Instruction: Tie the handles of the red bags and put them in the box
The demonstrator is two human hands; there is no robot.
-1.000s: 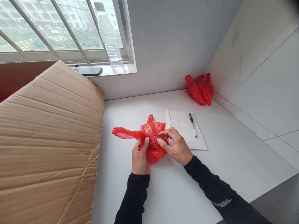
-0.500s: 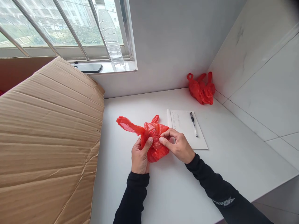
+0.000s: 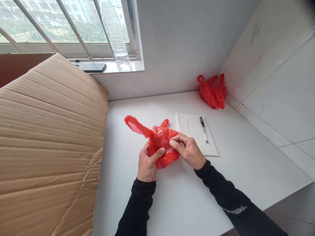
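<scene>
A crumpled red plastic bag [image 3: 161, 141] sits between both my hands just above the white table [image 3: 246, 157]. My left hand [image 3: 147, 164] grips its lower left side, thumb pressed on the plastic. My right hand [image 3: 188, 150] pinches the bag's right side with its fingers closed. One bag handle sticks out up and to the left, the other pokes up behind the bundle.
A large cardboard box [image 3: 49, 147] fills the left side. A sheet of paper [image 3: 197, 134] with a pen [image 3: 203, 128] lies just right of my hands. Another red bag [image 3: 213, 91] sits in the far corner by the tiled wall. On the window sill stand a phone [image 3: 91, 67] and a water bottle [image 3: 114, 32].
The bag has been gathered tighter between my hands, and its long handle has swung from pointing left to pointing up-left. My right fingers have closed further onto the plastic.
</scene>
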